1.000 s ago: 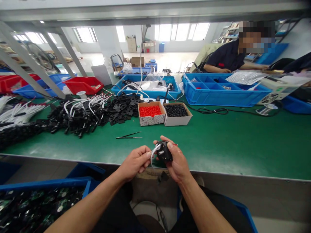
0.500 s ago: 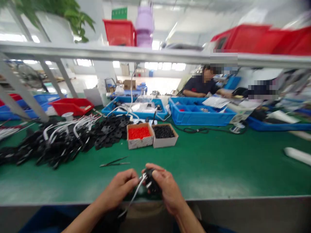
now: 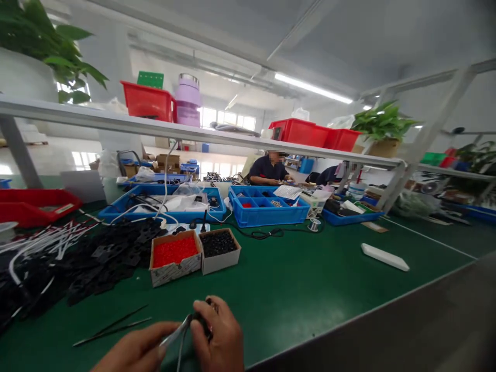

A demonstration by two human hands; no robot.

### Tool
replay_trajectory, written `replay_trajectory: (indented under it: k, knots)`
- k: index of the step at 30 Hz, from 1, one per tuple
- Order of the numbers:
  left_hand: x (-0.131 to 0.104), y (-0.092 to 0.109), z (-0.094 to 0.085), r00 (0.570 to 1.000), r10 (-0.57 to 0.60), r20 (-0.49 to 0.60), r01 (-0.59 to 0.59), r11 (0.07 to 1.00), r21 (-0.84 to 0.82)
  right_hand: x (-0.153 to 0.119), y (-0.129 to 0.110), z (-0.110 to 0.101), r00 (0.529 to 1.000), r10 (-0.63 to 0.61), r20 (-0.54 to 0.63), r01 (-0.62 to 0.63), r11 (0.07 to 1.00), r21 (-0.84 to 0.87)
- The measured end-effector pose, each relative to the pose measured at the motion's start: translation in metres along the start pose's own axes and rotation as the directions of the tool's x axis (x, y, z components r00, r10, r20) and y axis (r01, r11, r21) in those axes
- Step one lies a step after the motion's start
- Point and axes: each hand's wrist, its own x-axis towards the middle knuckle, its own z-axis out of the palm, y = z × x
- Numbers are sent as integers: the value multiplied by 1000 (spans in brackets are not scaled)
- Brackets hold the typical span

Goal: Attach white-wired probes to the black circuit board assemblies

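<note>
My right hand [image 3: 219, 333] is closed around a small black plastic part [image 3: 204, 326], most of it hidden behind the fingers. A white cable [image 3: 180, 351] runs down from that part. To its left, my left hand [image 3: 141, 346] pinches a pale, flat-looking length [image 3: 174, 333] that reaches the black part; it looks like white wire, but blur hides its detail. Both hands are above the front of the green table. A pair of dark tweezers [image 3: 110, 326] lies on the table to the left of my left hand.
Beyond my hands stand a box of red pieces [image 3: 176, 274] and a box of black pieces [image 3: 220, 263]. Black parts with white wires [image 3: 112, 253] are heaped at left. Blue bins [image 3: 267, 214] line the back under a shelf [image 3: 217, 137]. A co-worker [image 3: 267, 169] sits beyond.
The view has swung right and tilted up, so the table things appear farther left and lower. My hands still hold the black part and the pale wire close together.
</note>
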Motion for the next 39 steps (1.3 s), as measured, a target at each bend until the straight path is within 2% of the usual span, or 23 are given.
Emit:
replay_trajectory:
  k: [1, 3, 5, 7, 9, 11, 13, 15, 16, 18, 20, 22, 23, 24, 25, 26, 28, 33, 36, 39]
  knots:
    - [-3, 14, 1, 995, -98, 19, 99, 989, -108, -1, -5, -3, 999, 40, -10, -39, 999, 36]
    - [-7, 36, 9, 985, -171, -25, 165, 975, -150, 0, -11, -6, 990, 138, -1, -137, 980, 141]
    - [-9, 44, 24, 972, -115, -203, 101, 992, -79, 2, -13, -7, 957, 290, 3, -279, 919, 277]
    - [-11, 37, 43, 959, -28, -281, 56, 994, 92, 3, -12, -5, 888, 446, 114, -449, 787, 424]
    - [-14, 22, 57, 948, 69, -309, 22, 959, 282, 4, -13, -4, 800, 531, 279, -585, 589, 558]
    - [-16, 3, 64, 921, 207, -329, -45, 897, 440, 3, -16, -7, 712, 536, 454, -681, 368, 633]
    - [-18, -13, 64, 861, 381, -336, -152, 824, 546, 3, -18, -10, 626, 493, 604, -755, 189, 628]
    - [-20, -24, 59, 817, 480, -318, -228, 777, 587, 4, -19, -14, 563, 465, 683, -802, 109, 587]
    - [-23, -26, 55, 821, 489, -295, -247, 769, 589, 5, -18, -16, 551, 468, 691, -811, 106, 575]
    - [-30, -24, 45, 854, 454, -256, -251, 789, 560, 8, -16, -20, 560, 486, 671, -808, 141, 572]
    - [-36, -15, 33, 904, 334, -268, -194, 877, 439, 9, -14, -23, 579, 475, 662, -800, 173, 575]
    - [-39, -4, 22, 958, 58, -280, -19, 990, 140, 9, -15, -25, 595, 419, 685, -794, 178, 581]
    - [-38, 0, 18, 966, -104, -238, 95, 994, -51, 9, -16, -25, 603, 388, 697, -791, 177, 586]
    - [-37, 4, 15, 957, -238, -165, 198, 954, -224, 8, -17, -26, 613, 359, 704, -785, 173, 595]
    - [-35, 6, 13, 943, -320, -89, 269, 893, -362, 7, -19, -25, 624, 338, 705, -777, 170, 606]
    - [-32, 8, 14, 935, -353, -31, 300, 835, -462, 7, -20, -24, 633, 326, 702, -769, 168, 616]
    - [-28, 9, 19, 934, -357, 21, 303, 759, -576, 5, -21, -22, 648, 322, 690, -756, 161, 634]
    - [-25, 14, 36, 935, -355, 17, 255, 634, -730, 0, -23, -17, 677, 308, 668, -726, 132, 675]
    - [-26, 18, 42, 933, -359, 17, 243, 595, -766, -3, -24, -16, 702, 314, 639, -701, 146, 698]
    - [-26, 17, 44, 929, -369, 24, 260, 606, -752, -4, -24, -15, 719, 301, 626, -688, 180, 703]
